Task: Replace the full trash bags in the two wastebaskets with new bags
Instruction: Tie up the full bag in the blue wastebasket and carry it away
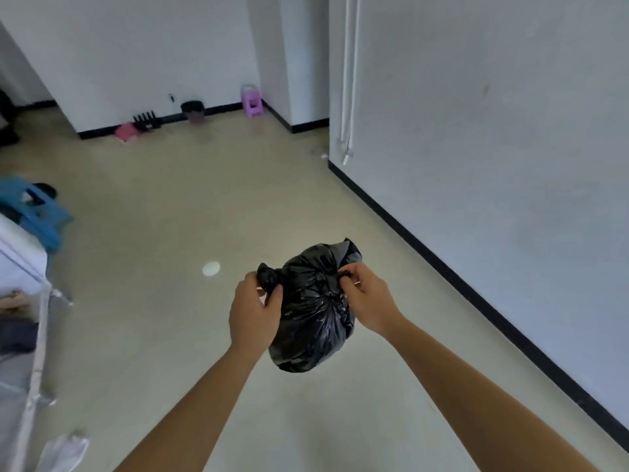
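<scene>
A full black trash bag (311,311) hangs in the air in front of me, bulging and crinkled. My left hand (253,310) pinches a gathered ear of the bag at its upper left. At the upper right, my right hand (366,296) grips another twisted piece of the bag's top. A small wastebasket (193,112) with a black liner stands far off against the back wall. No second wastebasket is in view.
Beige floor stretches ahead, with a white wall and black baseboard (442,264) close on the right. A purple stool (252,101), a black rack (147,121) and a pink item (126,132) line the back wall. A blue stool (37,212) and white furniture (20,267) stand at left.
</scene>
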The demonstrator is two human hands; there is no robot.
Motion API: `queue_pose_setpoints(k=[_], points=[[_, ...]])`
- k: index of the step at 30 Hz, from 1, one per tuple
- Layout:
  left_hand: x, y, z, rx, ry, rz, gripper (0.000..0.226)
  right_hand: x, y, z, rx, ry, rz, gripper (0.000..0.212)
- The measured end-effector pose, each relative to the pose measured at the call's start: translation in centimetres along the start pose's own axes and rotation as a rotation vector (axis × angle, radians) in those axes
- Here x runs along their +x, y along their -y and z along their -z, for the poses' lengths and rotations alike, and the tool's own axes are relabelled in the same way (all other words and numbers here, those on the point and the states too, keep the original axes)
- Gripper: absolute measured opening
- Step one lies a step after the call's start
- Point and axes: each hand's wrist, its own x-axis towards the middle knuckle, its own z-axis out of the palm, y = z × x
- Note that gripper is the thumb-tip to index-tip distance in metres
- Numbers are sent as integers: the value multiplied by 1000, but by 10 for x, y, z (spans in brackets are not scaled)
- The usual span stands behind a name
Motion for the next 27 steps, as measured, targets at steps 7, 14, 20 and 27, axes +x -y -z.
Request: queue_pose_setpoints(k=[7, 14, 20, 27], points=[[202, 71, 26, 30, -127, 198, 6, 212, 29, -115, -110, 220, 93, 23], [395, 92, 78, 11, -230, 352, 8, 415, 123, -202, -312, 411, 208, 21], [550, 144, 162, -51, -370, 380, 13, 559, 233, -320, -532, 447, 448, 24], [761, 220, 257, -98, -440, 331, 17, 731, 347, -462, -598, 442, 514, 26]])
